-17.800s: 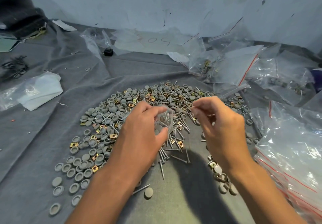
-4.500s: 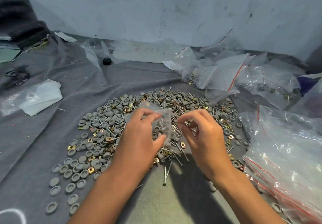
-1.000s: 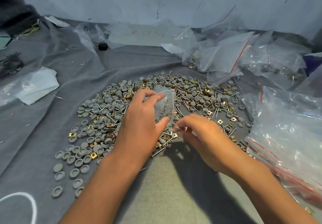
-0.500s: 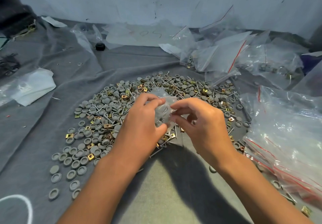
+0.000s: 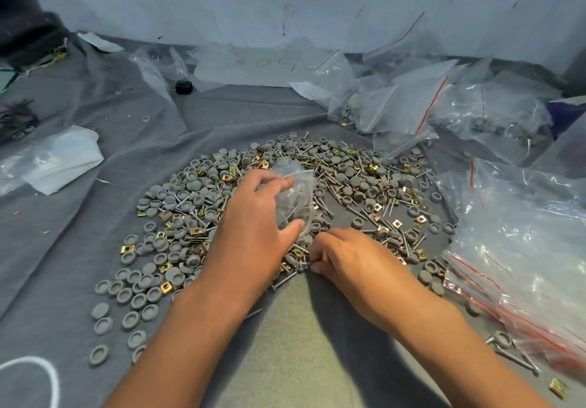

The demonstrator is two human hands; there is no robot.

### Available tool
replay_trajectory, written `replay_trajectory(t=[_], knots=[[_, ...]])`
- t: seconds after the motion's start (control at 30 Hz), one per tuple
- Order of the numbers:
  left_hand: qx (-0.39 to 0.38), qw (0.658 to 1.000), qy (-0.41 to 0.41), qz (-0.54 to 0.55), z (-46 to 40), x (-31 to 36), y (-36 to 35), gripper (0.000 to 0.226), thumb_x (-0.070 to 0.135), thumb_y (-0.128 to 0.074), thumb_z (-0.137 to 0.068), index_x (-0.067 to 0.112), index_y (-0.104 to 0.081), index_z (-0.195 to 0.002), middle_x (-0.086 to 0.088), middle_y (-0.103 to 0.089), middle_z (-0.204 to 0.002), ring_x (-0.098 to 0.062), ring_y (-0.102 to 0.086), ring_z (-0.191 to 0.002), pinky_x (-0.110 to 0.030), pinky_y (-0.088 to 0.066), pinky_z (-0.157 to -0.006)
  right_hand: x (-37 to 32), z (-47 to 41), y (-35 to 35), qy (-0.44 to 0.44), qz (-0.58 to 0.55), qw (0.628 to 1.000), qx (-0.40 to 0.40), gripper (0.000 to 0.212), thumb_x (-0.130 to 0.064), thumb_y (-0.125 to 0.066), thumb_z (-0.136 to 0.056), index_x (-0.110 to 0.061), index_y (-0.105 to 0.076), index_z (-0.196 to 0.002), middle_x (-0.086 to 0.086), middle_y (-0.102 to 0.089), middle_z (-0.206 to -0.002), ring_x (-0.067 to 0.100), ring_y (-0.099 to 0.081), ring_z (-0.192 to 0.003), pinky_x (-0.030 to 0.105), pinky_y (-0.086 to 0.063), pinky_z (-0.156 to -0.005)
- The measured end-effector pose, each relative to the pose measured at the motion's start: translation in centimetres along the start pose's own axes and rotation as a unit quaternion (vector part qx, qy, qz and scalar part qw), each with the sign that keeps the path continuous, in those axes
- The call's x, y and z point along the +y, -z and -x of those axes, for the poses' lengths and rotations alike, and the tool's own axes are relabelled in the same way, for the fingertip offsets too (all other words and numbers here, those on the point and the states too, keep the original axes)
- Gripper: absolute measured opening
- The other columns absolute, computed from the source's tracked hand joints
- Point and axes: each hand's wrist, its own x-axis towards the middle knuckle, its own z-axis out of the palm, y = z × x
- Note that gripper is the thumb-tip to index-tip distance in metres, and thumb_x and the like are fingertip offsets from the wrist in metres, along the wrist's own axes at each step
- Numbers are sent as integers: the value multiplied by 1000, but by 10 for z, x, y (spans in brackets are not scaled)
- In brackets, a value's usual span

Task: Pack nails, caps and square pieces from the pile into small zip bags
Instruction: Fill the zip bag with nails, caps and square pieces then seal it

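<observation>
1. Since half a second ago our right hand (image 5: 345, 258) has dropped from the small clear plastic zip bag (image 5: 293, 196) to the lower centre of the frame, fingers curled into the pile of grey round caps, steel nails and brass square pieces (image 5: 348, 185); whether they hold anything, we cannot tell.
2. Left of it, our left hand (image 5: 253, 233) keeps pinching the bag at mid-frame, mouth up, as before.
3. We judge another piece is being fetched; packing continues.
4. Far right, the clear red-striped bags (image 5: 523, 249) lie unchanged.
</observation>
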Motion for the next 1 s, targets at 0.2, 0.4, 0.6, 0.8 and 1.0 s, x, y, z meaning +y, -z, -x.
replay_trajectory(t=[0.2,0.4,0.6,0.8,1.0], knots=[[-1,1000,-7,-8,0,1,0,63,31,-84,-78,23,-59,-135,17,-46,-118,8,-38,-101,-7,-28,-92,4,0,8,-28,-86,996,3,8,-32,-52,-103,-31,-52,-95,-15,-54,-94,3,-50,-87,18,-39,-74],[-16,1000,-23,-6,1,3,-2,65,31,-84,-77,23,-58,-136,20,-43,-118,12,-34,-99,3,-25,-84,-1,-5,27,5,-205,956,209,4,-25,-65,-95,-27,-62,-94,-15,-60,-83,5,-60,-79,10,-42,-67],[-19,999,-29,7,2,6,-5,62,28,-84,-78,22,-60,-135,19,-44,-118,10,-38,-99,1,-30,-83,-14,-12,23,13,-185,927,327,28,-13,-80,-83,-13,-68,-108,-12,-69,-86,1,-66,-80,9,-49,-73],[-14,1000,-26,4,2,6,-6,61,29,-84,-77,20,-61,-133,22,-41,-114,10,-36,-98,-3,-31,-83,-16,-17,22,76,-158,925,338,20,-5,-79,-84,-7,-71,-102,-3,-72,-96,2,-67,-86,15,-55,-78],[-17,1000,-17,5,1,7,-6,61,30,-84,-78,23,-60,-134,20,-44,-117,9,-37,-97,-14,-35,-92,-15,-19,23,90,-217,908,348,19,1,-75,-85,-7,-68,-101,0,-69,-103,8,-68,-97,20,-56,-84]])
